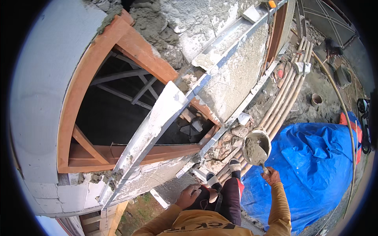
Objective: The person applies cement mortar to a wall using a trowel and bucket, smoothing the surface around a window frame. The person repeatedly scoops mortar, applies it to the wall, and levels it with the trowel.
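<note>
- Your right hand, forearm stretched forward, clamps the handle at the near rim of the bucket.
- Your left hand lies near your thigh, fingers loosely apart.

Right fingers curled, left fingers loosely bent

Looking steeply down from the wearer's head, fisheye-wide; close above the torso and both hands, farther from the ground, taking in the wooden frame leftward and blue tarp rightward.
</note>
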Demonstrator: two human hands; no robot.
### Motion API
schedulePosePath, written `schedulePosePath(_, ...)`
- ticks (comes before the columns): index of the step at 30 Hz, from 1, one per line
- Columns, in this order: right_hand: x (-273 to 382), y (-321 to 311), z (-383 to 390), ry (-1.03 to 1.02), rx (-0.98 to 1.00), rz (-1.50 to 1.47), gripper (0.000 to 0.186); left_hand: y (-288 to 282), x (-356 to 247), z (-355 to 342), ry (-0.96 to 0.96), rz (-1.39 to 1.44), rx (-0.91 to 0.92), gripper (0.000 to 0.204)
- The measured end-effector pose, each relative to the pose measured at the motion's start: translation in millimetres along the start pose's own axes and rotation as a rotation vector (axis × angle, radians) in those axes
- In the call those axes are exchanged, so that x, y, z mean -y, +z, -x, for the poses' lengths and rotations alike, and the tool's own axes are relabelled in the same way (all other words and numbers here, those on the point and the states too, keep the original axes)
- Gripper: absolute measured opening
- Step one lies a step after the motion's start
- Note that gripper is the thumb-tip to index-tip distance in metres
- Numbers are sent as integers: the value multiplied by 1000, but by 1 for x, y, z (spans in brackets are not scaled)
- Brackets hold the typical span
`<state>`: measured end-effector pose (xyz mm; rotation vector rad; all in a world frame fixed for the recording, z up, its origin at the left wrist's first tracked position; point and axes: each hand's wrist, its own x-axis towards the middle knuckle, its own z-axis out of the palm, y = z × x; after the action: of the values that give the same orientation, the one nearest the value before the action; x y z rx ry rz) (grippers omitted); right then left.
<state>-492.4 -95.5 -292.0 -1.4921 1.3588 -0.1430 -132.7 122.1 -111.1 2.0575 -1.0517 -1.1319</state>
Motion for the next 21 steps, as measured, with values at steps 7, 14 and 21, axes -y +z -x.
schedulePosePath(7,227,-107,90,-391,298,287,40,-103,-87,73,325,387,-867,22)
schedulePosePath(14,504,-86,164,-856,545,746,40,-264,-96,97,789,954,-1745,61)
schedulePosePath(21,689,30,231,-1143,742,989,37,-335,-88,100,967,1142,-1860,71)
